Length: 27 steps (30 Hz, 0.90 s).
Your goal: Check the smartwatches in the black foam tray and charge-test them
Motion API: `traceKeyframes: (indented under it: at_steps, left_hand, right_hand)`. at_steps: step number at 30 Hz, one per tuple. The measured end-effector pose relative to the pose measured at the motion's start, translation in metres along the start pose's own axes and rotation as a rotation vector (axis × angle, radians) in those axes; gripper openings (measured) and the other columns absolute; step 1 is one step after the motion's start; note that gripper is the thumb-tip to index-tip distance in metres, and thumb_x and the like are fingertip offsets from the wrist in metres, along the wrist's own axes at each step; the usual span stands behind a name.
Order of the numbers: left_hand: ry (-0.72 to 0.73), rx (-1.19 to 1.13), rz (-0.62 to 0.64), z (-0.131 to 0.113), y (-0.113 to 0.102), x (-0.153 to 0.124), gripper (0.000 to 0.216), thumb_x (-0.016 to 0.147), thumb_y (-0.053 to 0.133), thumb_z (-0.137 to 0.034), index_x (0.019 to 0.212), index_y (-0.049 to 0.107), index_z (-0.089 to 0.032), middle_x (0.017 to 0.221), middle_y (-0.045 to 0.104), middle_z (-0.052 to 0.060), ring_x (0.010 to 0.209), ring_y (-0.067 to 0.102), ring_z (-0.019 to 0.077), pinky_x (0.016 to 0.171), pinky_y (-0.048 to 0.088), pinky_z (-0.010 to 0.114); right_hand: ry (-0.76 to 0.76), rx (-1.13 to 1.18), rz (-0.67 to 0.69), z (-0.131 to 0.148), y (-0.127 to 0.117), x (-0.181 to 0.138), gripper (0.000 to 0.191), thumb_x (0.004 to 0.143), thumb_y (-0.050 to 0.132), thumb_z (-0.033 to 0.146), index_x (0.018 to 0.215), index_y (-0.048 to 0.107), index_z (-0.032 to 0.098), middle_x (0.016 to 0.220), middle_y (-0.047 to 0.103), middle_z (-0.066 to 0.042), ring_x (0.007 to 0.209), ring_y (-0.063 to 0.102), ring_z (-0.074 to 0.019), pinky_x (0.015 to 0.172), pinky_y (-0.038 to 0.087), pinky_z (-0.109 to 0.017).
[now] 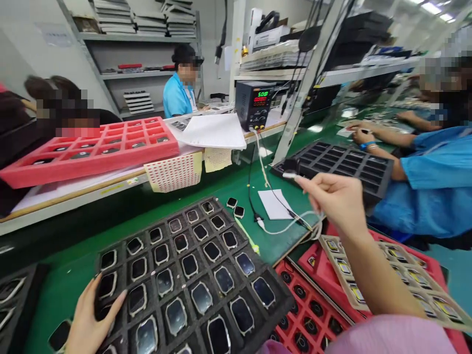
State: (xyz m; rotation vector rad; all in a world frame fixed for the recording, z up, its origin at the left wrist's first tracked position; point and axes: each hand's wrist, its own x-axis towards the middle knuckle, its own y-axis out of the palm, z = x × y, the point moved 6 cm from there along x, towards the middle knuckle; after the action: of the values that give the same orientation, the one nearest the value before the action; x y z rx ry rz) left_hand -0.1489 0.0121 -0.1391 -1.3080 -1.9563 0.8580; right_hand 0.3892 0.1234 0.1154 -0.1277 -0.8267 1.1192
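The left hand (90,319) is laid open and flat, fingers spread, on the near corner of one filled black tray (282,290), with nothing gripped. The end of one white cable (280,230) is pinched between thumb and fingertips of the right hand (337,199), raised just before one empty black tray (342,164). Two loose watch cases (231,202) are seen on the green mat (221,184), near one white sheet (275,204).

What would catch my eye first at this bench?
A big black tray of shiny watch cases fills the foreground, with the left hand resting on its near corner. To the right, the right hand pinches the end of a white cable. Further back, a power supply shows lit digits, right of a red tray.
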Motion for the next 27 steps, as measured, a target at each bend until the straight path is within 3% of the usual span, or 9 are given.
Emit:
traceKeyframes:
  at_steps: [2,5,8,10,13,17,19,23,27]
  left_hand:
    - [-0.046,0.015,-0.037,-0.014,-0.002,-0.005,0.083,0.076,0.054,-0.058,0.14,0.029,-0.013,0.144,0.032,0.02,0.135,0.025,0.0397,0.11,0.025,0.056]
    - [-0.019,-0.153,-0.144,-0.055,-0.017,-0.013,0.078,0.077,0.052,-0.059,0.138,0.034,-0.012,0.148,0.028,0.018,0.139,0.019,0.0345,0.114,0.015,0.053]
    - [-0.114,-0.82,0.009,-0.103,-0.019,-0.016,0.062,0.086,0.038,-0.06,0.133,0.042,-0.02,0.136,0.049,0.013,0.128,0.044,0.0279,0.108,0.034,0.046]
    - [-0.289,-1.226,0.099,-0.125,-0.015,-0.013,0.056,0.085,0.043,-0.059,0.121,0.054,-0.017,0.12,0.062,0.014,0.11,0.059,0.0285,0.093,0.048,0.044]
    - [-0.439,-1.472,0.066,-0.125,-0.012,-0.002,0.031,0.078,0.068,-0.034,0.099,0.066,-0.012,0.097,0.071,0.011,0.092,0.067,0.0237,0.077,0.055,0.031]
    - [-0.533,-1.58,-0.056,-0.08,-0.009,0.008,0.019,0.074,0.072,-0.026,0.084,0.067,-0.011,0.08,0.073,0.009,0.07,0.068,0.0163,0.06,0.054,0.022]
    - [-0.541,-1.595,-0.087,-0.064,-0.007,0.008,0.02,0.075,0.071,-0.026,0.087,0.066,-0.011,0.081,0.073,0.009,0.062,0.065,0.0122,0.053,0.051,0.018]
    - [-0.513,-1.599,0.091,-0.069,0.006,0.005,0.028,0.078,0.068,-0.033,0.093,0.062,-0.01,0.087,0.072,0.014,0.056,0.061,0.01,0.046,0.045,0.017]
    - [-0.447,-1.565,0.192,-0.078,0.012,-0.001,0.028,0.072,0.075,-0.025,0.092,0.063,-0.011,0.099,0.07,0.014,0.071,0.065,0.0131,0.062,0.05,0.021]
  right_hand:
    - [-0.176,0.116,0.088,0.059,0.027,0.006,0.042,0.082,0.063,0.036,0.048,0.045,0.019,0.037,0.04,0.007,0.033,0.032,-0.0054,0.036,0.022,-0.02]
    - [-0.447,0.125,0.447,0.136,0.115,-0.019,0.038,0.082,0.061,0.028,0.047,0.048,0.018,0.041,0.043,0.006,0.039,0.037,-0.0057,0.042,0.026,-0.019]
    - [-0.714,-0.101,0.797,0.177,0.217,-0.083,0.025,0.079,0.059,0.021,0.055,0.058,0.015,0.048,0.056,0.0,0.046,0.051,-0.0124,0.046,0.032,-0.022]
    - [-0.878,-0.146,0.978,0.189,0.265,-0.13,0.017,0.079,0.058,0.02,0.065,0.065,0.012,0.06,0.065,-0.009,0.056,0.06,-0.021,0.05,0.037,-0.026]
    - [-1.016,-0.087,1.109,0.197,0.298,-0.169,0.019,0.083,0.055,0.018,0.071,0.068,0.01,0.068,0.069,-0.014,0.063,0.064,-0.0258,0.054,0.041,-0.03]
    - [-1.087,0.114,1.307,0.2,0.32,-0.156,0.02,0.088,0.054,0.026,0.079,0.071,0.02,0.067,0.069,-0.001,0.064,0.065,-0.017,0.061,0.044,-0.024]
    - [-1.03,0.158,1.305,0.202,0.343,-0.133,0.02,0.091,0.051,0.024,0.088,0.07,0.02,0.078,0.07,-0.001,0.072,0.065,-0.0157,0.067,0.045,-0.023]
    - [-1.024,0.088,1.303,0.199,0.409,-0.121,0.02,0.087,0.054,0.014,0.103,0.066,0.015,0.101,0.067,-0.008,0.093,0.062,-0.0204,0.079,0.045,-0.027]
    - [-1.018,-0.008,1.311,0.196,0.461,-0.146,0.026,0.078,0.063,0.01,0.104,0.065,0.011,0.098,0.064,-0.015,0.092,0.062,-0.0287,0.077,0.046,-0.035]
